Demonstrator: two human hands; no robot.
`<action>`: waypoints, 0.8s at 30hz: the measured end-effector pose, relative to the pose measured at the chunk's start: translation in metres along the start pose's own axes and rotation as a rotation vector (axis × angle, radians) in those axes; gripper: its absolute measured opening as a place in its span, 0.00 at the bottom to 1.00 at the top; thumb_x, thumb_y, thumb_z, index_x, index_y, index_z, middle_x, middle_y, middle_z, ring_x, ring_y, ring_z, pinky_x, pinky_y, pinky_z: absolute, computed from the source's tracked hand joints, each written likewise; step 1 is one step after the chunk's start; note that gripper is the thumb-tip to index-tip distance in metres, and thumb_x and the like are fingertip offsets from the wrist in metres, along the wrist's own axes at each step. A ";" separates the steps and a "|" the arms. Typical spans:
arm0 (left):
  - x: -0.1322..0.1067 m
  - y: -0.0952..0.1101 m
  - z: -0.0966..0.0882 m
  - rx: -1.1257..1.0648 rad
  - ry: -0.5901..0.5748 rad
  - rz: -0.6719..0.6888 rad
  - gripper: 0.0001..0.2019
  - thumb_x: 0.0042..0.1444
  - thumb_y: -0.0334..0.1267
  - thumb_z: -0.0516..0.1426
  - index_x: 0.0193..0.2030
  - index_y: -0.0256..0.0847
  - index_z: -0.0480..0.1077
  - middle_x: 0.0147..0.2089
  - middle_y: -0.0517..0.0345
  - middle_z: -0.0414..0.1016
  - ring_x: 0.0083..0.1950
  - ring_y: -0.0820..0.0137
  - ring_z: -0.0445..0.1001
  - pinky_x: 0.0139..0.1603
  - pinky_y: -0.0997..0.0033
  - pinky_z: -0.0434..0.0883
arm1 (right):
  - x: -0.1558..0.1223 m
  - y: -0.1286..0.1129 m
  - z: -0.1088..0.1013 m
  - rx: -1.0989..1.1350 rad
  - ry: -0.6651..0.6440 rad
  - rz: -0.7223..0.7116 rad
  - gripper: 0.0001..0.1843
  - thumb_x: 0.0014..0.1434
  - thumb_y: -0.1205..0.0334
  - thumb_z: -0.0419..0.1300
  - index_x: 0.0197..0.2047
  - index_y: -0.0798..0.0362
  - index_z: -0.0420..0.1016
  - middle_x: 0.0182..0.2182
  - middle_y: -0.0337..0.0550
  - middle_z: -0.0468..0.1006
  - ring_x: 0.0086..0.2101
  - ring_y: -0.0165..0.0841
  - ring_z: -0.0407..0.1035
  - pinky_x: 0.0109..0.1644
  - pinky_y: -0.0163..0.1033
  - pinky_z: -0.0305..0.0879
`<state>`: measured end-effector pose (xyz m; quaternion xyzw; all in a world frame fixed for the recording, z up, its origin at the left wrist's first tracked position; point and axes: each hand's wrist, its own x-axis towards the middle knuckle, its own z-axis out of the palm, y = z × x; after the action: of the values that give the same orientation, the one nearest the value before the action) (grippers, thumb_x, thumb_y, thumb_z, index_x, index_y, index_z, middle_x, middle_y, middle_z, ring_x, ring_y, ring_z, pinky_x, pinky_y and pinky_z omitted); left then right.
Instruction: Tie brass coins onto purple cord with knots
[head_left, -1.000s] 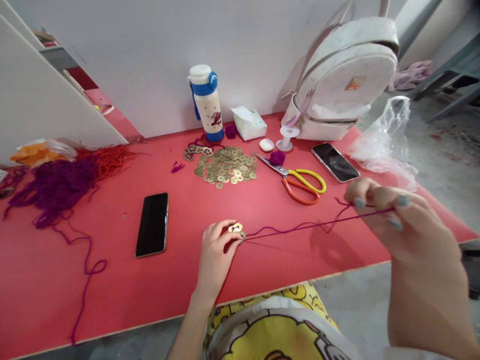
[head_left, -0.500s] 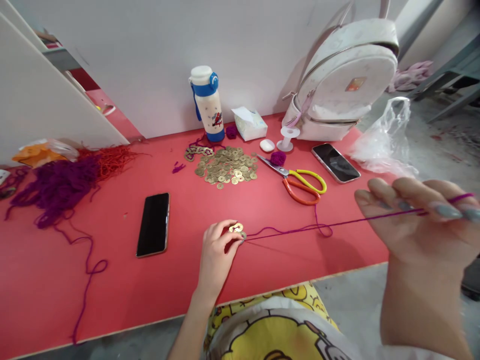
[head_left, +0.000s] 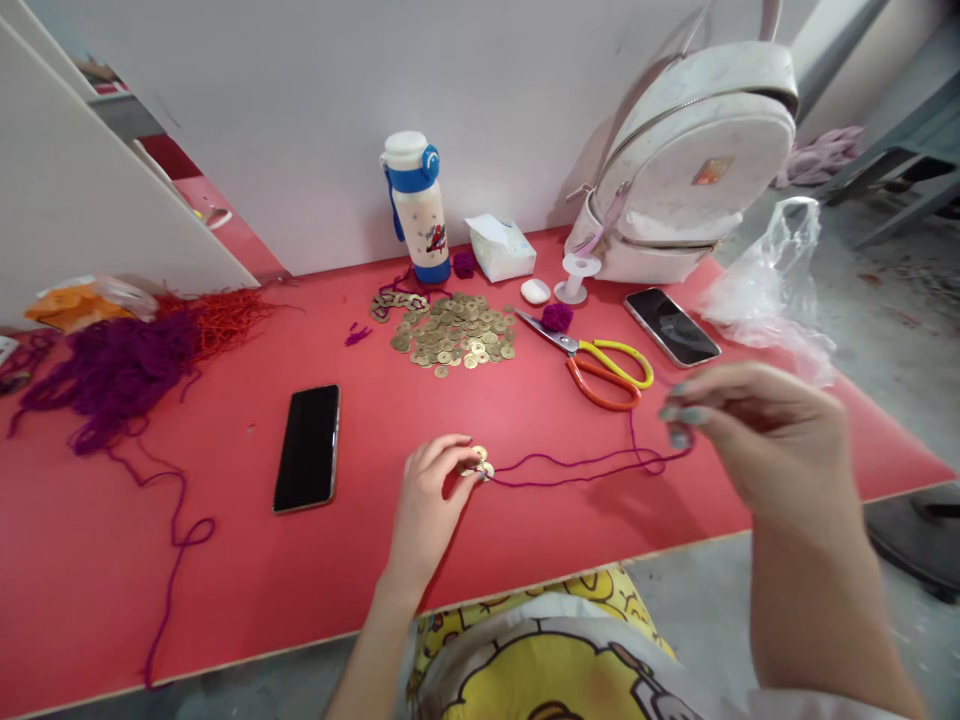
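Observation:
My left hand (head_left: 429, 492) rests on the red table (head_left: 525, 520) with its fingers pinched on a small cluster of brass coins (head_left: 475, 462). A purple yarn strand (head_left: 577, 466) runs slack from those coins to the right. My right hand (head_left: 757, 430) hovers over the table's right part, slightly blurred, fingertips pinched together at the strand's far end. A pile of brass coins (head_left: 452, 340) lies farther back in the middle.
Yellow-and-orange scissors (head_left: 604, 366), a black phone (head_left: 307, 446), a second phone (head_left: 671, 325), a blue-and-white bottle (head_left: 417, 208), a tissue pack (head_left: 500, 247), an empty spool (head_left: 575, 275), a white backpack (head_left: 690, 165), a plastic bag (head_left: 772, 285). Purple and red yarn heaps (head_left: 112, 365) lie at the left.
My right hand had drawn the yarn taut out to the right, then came back left and lower; the strand now lies slack on the table. My left hand stayed on the coins.

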<state>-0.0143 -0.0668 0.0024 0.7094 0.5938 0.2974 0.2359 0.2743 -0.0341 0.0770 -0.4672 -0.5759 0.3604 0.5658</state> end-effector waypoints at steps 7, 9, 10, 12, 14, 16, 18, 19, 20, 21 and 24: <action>0.018 -0.001 -0.006 0.166 -0.075 -0.090 0.06 0.59 0.36 0.62 0.43 0.44 0.75 0.45 0.55 0.74 0.47 0.62 0.72 0.50 0.60 0.66 | -0.010 0.011 0.052 -0.404 -0.402 -0.043 0.10 0.61 0.65 0.61 0.44 0.49 0.82 0.34 0.41 0.84 0.33 0.32 0.79 0.41 0.36 0.76; 0.021 0.000 -0.005 0.163 -0.094 -0.109 0.03 0.59 0.37 0.63 0.40 0.43 0.75 0.43 0.57 0.74 0.45 0.63 0.72 0.49 0.60 0.65 | -0.012 0.016 0.062 -0.435 -0.452 -0.090 0.09 0.64 0.66 0.59 0.40 0.49 0.82 0.35 0.41 0.84 0.34 0.32 0.79 0.41 0.35 0.75; 0.022 0.000 -0.005 0.154 -0.101 -0.119 0.03 0.58 0.37 0.63 0.38 0.43 0.75 0.43 0.57 0.73 0.45 0.63 0.73 0.48 0.61 0.64 | -0.013 0.019 0.066 -0.444 -0.463 -0.104 0.10 0.64 0.66 0.58 0.39 0.49 0.82 0.35 0.41 0.84 0.34 0.32 0.79 0.41 0.35 0.74; 0.023 0.000 -0.005 0.132 -0.112 -0.132 0.03 0.57 0.35 0.64 0.37 0.43 0.74 0.42 0.58 0.73 0.44 0.64 0.73 0.48 0.62 0.64 | -0.015 0.024 0.073 -0.460 -0.467 -0.118 0.09 0.65 0.65 0.58 0.38 0.50 0.81 0.34 0.41 0.84 0.33 0.31 0.78 0.39 0.35 0.73; 0.024 0.001 -0.005 0.108 -0.115 -0.138 0.05 0.54 0.32 0.65 0.36 0.43 0.74 0.41 0.59 0.74 0.45 0.65 0.73 0.48 0.62 0.63 | -0.017 0.028 0.079 -0.477 -0.463 -0.111 0.09 0.65 0.65 0.58 0.37 0.50 0.80 0.34 0.41 0.83 0.31 0.31 0.77 0.36 0.34 0.71; 0.024 0.002 -0.005 0.083 -0.121 -0.144 0.07 0.53 0.29 0.65 0.36 0.43 0.73 0.40 0.60 0.74 0.43 0.66 0.73 0.48 0.63 0.63 | -0.020 0.031 0.083 -0.493 -0.461 -0.090 0.09 0.65 0.64 0.58 0.37 0.50 0.80 0.34 0.40 0.83 0.31 0.31 0.77 0.35 0.34 0.69; 0.024 0.003 -0.005 0.058 -0.131 -0.163 0.07 0.53 0.29 0.65 0.35 0.42 0.72 0.38 0.61 0.75 0.40 0.67 0.73 0.48 0.63 0.63 | -0.022 0.034 0.087 -0.495 -0.466 -0.080 0.07 0.65 0.65 0.59 0.36 0.50 0.79 0.33 0.40 0.83 0.31 0.31 0.76 0.36 0.34 0.68; 0.024 0.003 -0.005 0.048 -0.136 -0.174 0.07 0.53 0.29 0.65 0.34 0.43 0.71 0.36 0.62 0.76 0.39 0.67 0.73 0.47 0.63 0.63 | -0.024 0.035 0.088 -0.490 -0.469 -0.083 0.06 0.64 0.66 0.60 0.37 0.50 0.79 0.33 0.39 0.82 0.32 0.31 0.76 0.37 0.34 0.68; 0.023 0.004 -0.004 0.038 -0.139 -0.184 0.07 0.53 0.29 0.65 0.34 0.43 0.71 0.35 0.62 0.76 0.38 0.68 0.73 0.47 0.63 0.63 | -0.026 0.036 0.090 -0.484 -0.469 -0.087 0.06 0.64 0.66 0.60 0.37 0.50 0.78 0.33 0.39 0.82 0.32 0.31 0.76 0.37 0.33 0.68; 0.023 0.004 -0.004 0.031 -0.140 -0.191 0.07 0.53 0.29 0.65 0.34 0.43 0.71 0.34 0.63 0.76 0.37 0.68 0.73 0.46 0.64 0.63 | -0.027 0.037 0.091 -0.477 -0.467 -0.092 0.06 0.64 0.67 0.60 0.37 0.50 0.78 0.33 0.39 0.82 0.32 0.30 0.76 0.38 0.33 0.68; 0.023 0.005 -0.004 0.024 -0.131 -0.195 0.08 0.53 0.28 0.65 0.34 0.43 0.71 0.33 0.63 0.77 0.36 0.68 0.73 0.47 0.64 0.63 | -0.031 0.041 0.094 -0.470 -0.451 -0.105 0.05 0.64 0.67 0.60 0.37 0.51 0.77 0.33 0.39 0.82 0.32 0.30 0.75 0.37 0.33 0.66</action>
<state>-0.0112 -0.0450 0.0116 0.6691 0.6468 0.2189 0.2934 0.1839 -0.0405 0.0187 -0.4633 -0.7773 0.2823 0.3186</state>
